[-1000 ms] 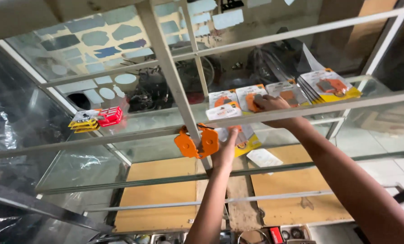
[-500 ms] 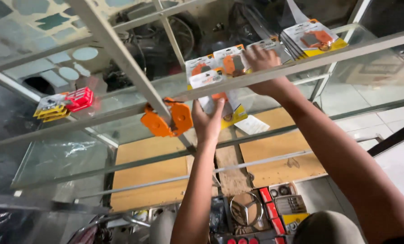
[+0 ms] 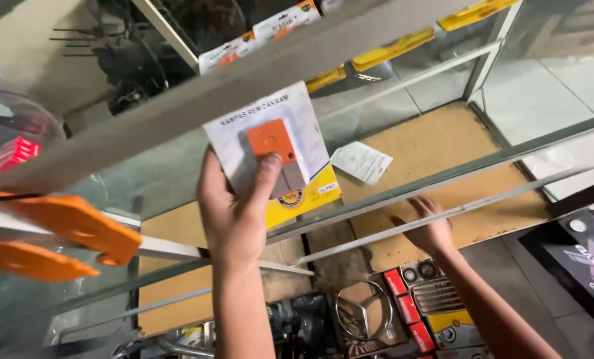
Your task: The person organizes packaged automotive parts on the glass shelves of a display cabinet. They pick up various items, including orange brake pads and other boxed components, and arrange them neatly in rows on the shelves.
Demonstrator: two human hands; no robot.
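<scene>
Above the glass shelf point(image 3: 443, 166), your left hand point(image 3: 234, 213) grips the carded orange part point(image 3: 274, 156) upright, thumb across its face, fingers hidden behind, while your right hand point(image 3: 430, 229), farther off, rests spread and empty on the shelf's metal rail point(image 3: 509, 193), its forearm cut off.

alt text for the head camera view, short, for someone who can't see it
The left hand holds up a white and yellow packet with an orange part inside a glass display case. The right hand rests lower on the case's frame.
</scene>
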